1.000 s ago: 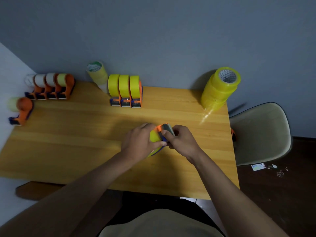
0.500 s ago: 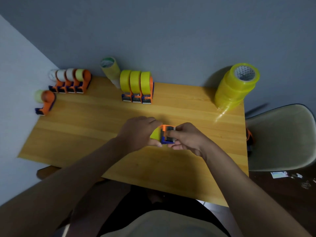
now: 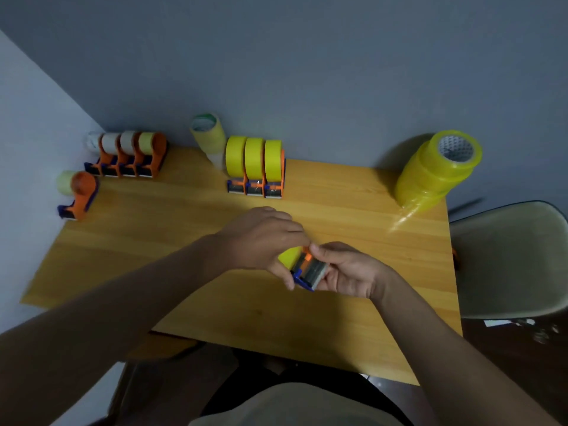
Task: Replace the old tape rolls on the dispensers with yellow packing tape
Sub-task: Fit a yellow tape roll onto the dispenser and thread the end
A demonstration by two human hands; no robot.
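both hands (image 3: 310, 259) gripping dispenser (image 3: 307, 269) — mid-table (image 3: 184, 241)

no readable text on any thing, tape rolls and dispensers carry no label or number that can be read

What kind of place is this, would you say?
Probably a plain room set up as a packing workbench: a wooden table against a bare grey wall, rows of tape dispensers, a stack of yellow tape rolls.
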